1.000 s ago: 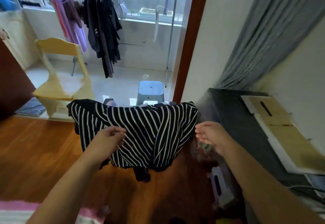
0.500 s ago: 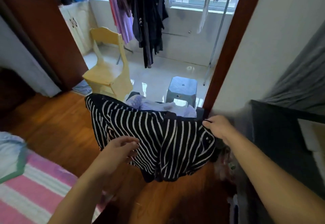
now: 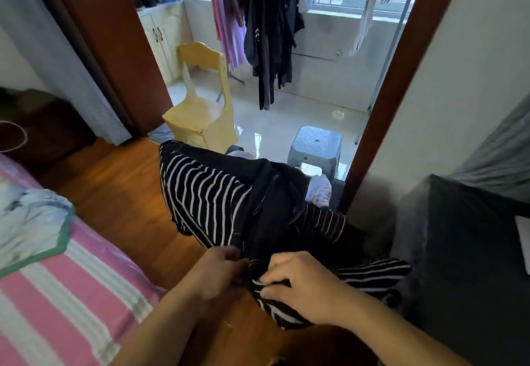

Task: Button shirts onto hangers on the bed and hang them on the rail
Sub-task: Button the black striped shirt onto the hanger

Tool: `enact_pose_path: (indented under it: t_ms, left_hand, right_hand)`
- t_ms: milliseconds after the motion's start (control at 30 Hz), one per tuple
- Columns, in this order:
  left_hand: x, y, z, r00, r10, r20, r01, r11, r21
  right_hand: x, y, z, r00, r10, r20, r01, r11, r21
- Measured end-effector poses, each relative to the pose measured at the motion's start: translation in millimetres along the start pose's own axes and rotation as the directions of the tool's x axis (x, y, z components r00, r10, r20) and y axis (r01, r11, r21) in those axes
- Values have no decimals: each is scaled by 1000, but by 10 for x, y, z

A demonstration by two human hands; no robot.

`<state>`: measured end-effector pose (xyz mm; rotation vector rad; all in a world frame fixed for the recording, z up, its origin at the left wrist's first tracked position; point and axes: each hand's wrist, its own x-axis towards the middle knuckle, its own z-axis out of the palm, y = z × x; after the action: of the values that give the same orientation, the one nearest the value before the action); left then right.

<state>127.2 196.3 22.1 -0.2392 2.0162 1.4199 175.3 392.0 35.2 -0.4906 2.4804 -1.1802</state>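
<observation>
Black-and-white striped shirt (image 3: 206, 202) bunched, left hand (image 3: 220, 275) grip blurred, right hand (image 3: 301, 285) pinching hem

Bare floor (image 3: 123, 193) lies open between bed (image 3: 71, 294) and dark cabinet (image 3: 473, 265); chair (image 3: 203, 107) and stool (image 3: 315, 147) crowd the doorway.

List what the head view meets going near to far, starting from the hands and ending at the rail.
right hand → striped shirt → grey stool → yellow chair → dark clothes on the rail
</observation>
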Motion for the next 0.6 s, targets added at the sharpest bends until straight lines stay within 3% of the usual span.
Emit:
enact_pose_path:
  t_ms: [33, 100, 167, 200, 300, 400, 500, 600]
  left_hand:
    - [-41, -72, -40, 1000, -2, -17, 2, 999, -46]
    - [-105, -186, -119, 997, 4, -71, -8, 998, -55]
    - [-164, -261, -182, 996, 13, -93, -11, 999, 30]
    - [-191, -299, -203, 995, 24, -95, -15, 995, 95]
    - [-266, -369, -192, 992, 65, -105, -35, 964, 265]
    - [-404, -319, -194, 982, 143, -120, -82, 909, 409]
    - [-542, -313, -372, 974, 182, -133, -85, 844, 529]
    - [-766, -340, -717, 945, 198, -259, -23, 832, 554]
  right_hand:
    - [26, 30, -41, 999, 32, 3, -32, 999, 28]
    - [177, 164, -235, 952, 155, -266, -133, 986, 99]
    - [431, 264, -502, 785, 291, -547, -252, 956, 147]
    - [573, 281, -610, 753, 371, -543, -326, 928, 182]
    - [1052, 322, -779, 813, 522, -257, -471, 850, 236]
    - [1447, 326, -781, 835, 527, -158, -525, 849, 62]
    - [1689, 229, -812, 858, 490, -153, -512, 840, -181]
    - [1843, -22, -926, 872, 428, -237, -436, 900, 20]
